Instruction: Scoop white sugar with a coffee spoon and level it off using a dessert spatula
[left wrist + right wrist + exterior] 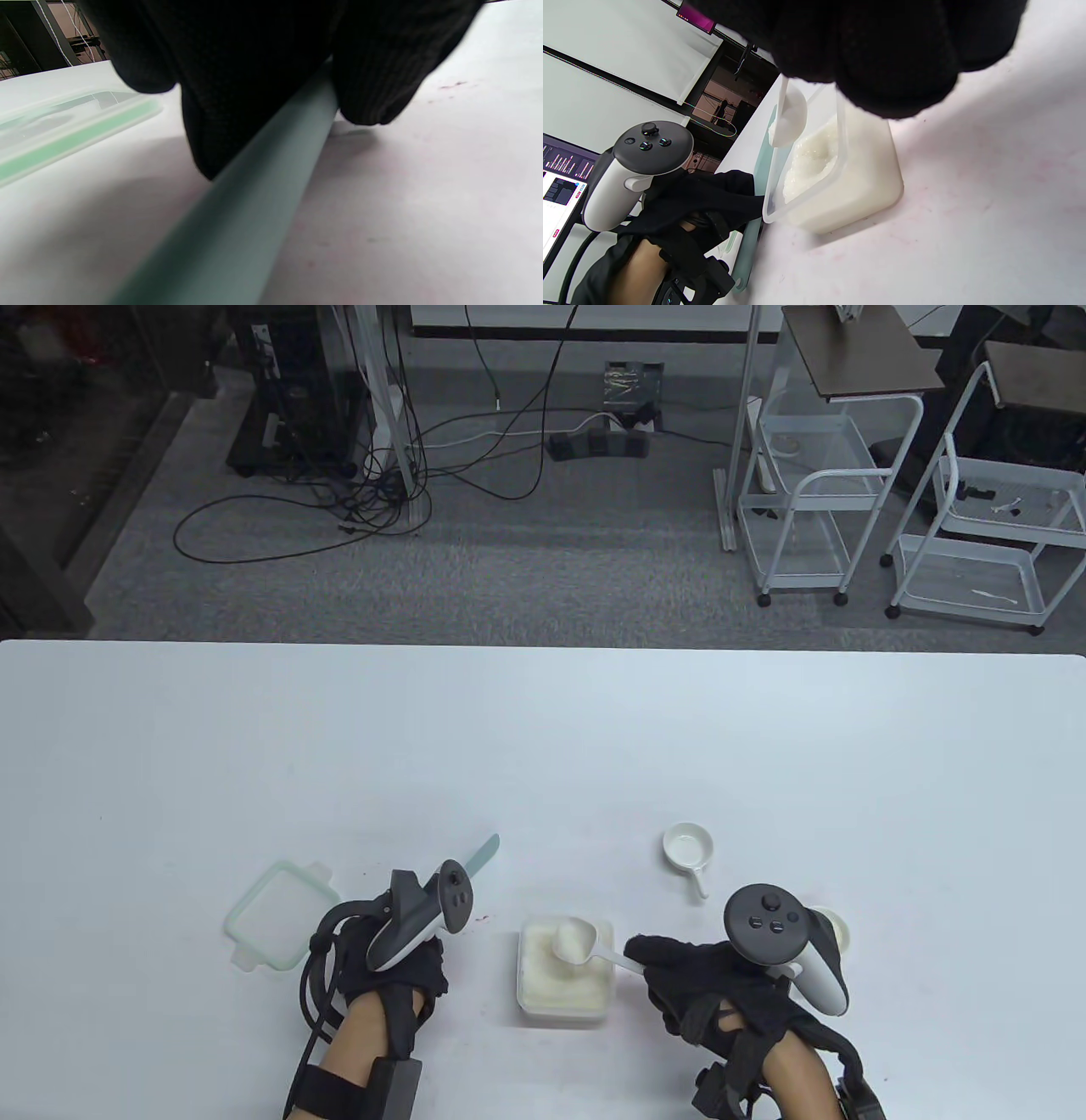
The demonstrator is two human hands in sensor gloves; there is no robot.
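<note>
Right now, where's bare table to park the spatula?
Free: the far half of the table, and between lid and its left edge. Crowded: sugar container, small white dish, both hands.

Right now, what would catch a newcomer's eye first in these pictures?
The heaped white spoon, held by the right hand over the open sugar tub near the table's front edge. To its left, the left hand grips a grey-green spatula whose blade points away from the person, with the tub's lid lying further left.
</note>
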